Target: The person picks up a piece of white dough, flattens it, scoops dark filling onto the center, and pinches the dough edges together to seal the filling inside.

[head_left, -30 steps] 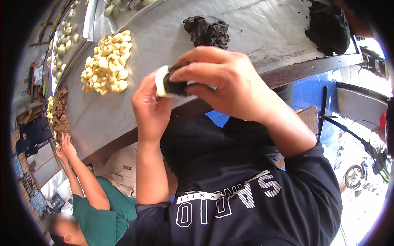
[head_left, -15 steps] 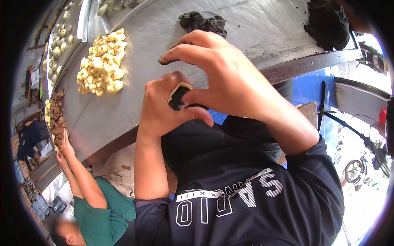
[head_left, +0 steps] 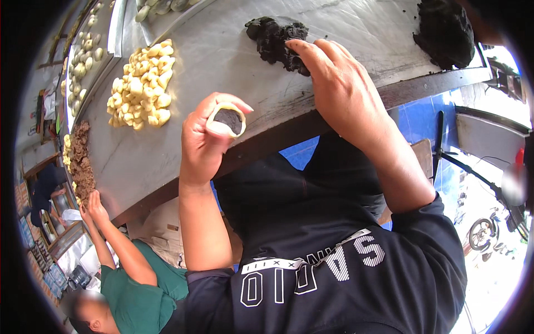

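My left hand (head_left: 201, 139) is closed around a small cup of pale yellow dough (head_left: 243, 119). The cup's open mouth faces up, and dark filling (head_left: 228, 120) sits inside its rim. Away to the right, my right hand (head_left: 347, 92) bends over a lump of black paste (head_left: 272, 40) on the metal table. Its fingers press into the near right side of the lump, and some fingertips are hidden there.
Left of my hands lies a pile of pale dough pieces (head_left: 142, 86). A bigger black mass (head_left: 443, 34) sits at the table's right end. Trays with rounded pieces (head_left: 83, 61) stand far left. Beside brown filling (head_left: 82, 158), a co-worker in green (head_left: 142, 284) works with both hands.
My right hand has left the dough cup and moved up and right onto the black paste. My left hand has shifted slightly left, and the cup's filled mouth now shows fully.
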{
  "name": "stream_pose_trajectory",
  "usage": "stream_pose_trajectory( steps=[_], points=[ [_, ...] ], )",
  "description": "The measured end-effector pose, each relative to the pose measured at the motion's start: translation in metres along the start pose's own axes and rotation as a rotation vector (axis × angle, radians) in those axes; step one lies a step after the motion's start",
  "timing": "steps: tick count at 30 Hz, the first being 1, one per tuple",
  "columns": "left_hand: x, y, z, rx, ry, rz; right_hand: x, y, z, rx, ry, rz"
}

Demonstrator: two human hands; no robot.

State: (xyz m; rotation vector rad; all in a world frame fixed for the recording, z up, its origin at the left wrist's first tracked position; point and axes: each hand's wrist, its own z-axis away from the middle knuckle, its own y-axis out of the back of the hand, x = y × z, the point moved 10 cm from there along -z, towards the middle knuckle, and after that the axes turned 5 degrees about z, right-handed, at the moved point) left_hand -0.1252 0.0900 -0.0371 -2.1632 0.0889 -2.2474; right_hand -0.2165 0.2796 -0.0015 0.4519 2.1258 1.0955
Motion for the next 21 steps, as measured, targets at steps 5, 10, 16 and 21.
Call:
stream_pose_trajectory(
  steps=[5,10,16,21],
  points=[
    [-0.005,0.004,0.0,0.133,0.014,-0.017,-0.002,0.011,0.003,0.13,0.028,-0.078],
    [0.004,-0.007,0.003,-0.066,-0.153,-0.051,-0.003,0.019,-0.007,0.082,0.025,-0.244],
    [0.008,-0.012,0.004,0.024,-0.006,-0.038,-0.007,0.035,-0.016,0.044,0.039,-0.315],
    [0.025,-0.021,0.0,0.009,-0.312,-0.507,-0.048,0.005,-0.006,-0.153,0.106,-0.472]
  ],
)
